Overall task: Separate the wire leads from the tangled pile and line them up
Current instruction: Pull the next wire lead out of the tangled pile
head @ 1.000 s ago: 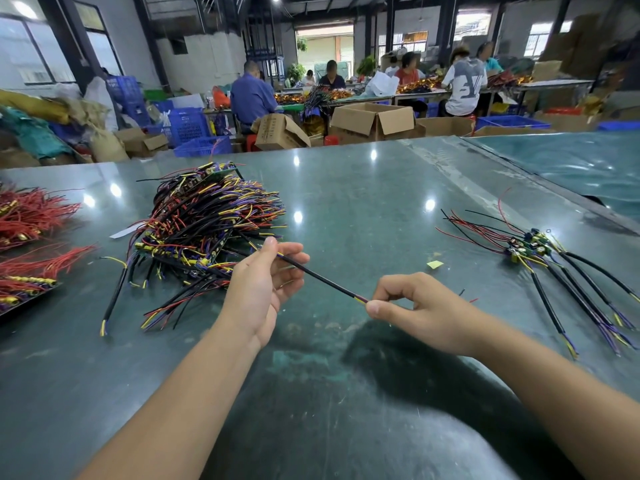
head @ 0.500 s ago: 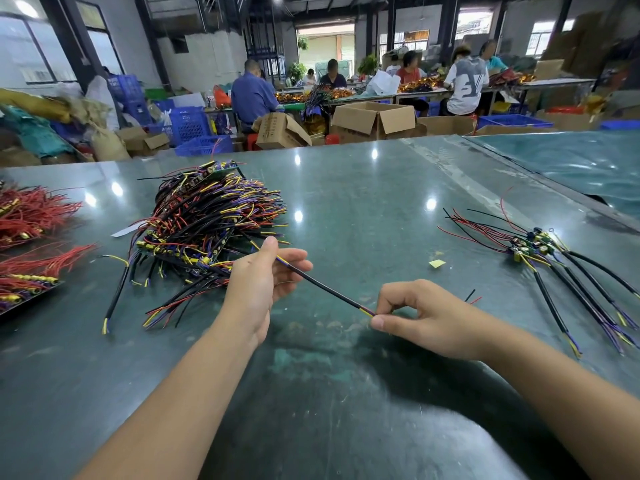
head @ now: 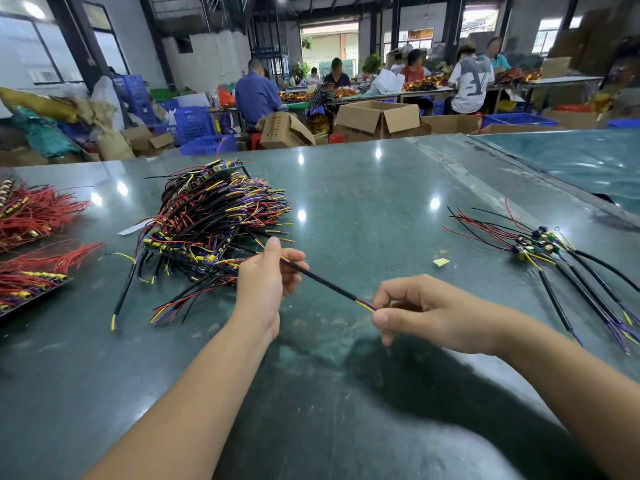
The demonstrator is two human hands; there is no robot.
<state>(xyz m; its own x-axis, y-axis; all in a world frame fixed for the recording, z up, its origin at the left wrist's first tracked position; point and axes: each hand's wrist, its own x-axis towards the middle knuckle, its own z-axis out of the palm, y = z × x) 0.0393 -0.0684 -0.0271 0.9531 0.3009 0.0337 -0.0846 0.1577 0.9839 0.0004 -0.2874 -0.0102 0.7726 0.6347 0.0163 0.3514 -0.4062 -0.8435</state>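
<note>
Both hands pinch one black lead [head: 325,280] above the counter [head: 363,209], left hand [head: 265,282] near the tangled pile [head: 214,223], right hand [head: 422,310] on its tip, so I'd pull slow and straight.

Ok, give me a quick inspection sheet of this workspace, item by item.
Surface: glossy green table, scuffed near the front.
Job's things: tangled pile at left; lined-up leads at right; black lead held between both hands.
Clutter: yellow scrap; red wire bundles at the left edge.
Hands: left hand holds the lead's pile end; right hand pinches its yellow and purple tip.
Cables: nothing seen beyond the leads.
Surroundings: seated workers, cardboard boxes, blue crates.
</note>
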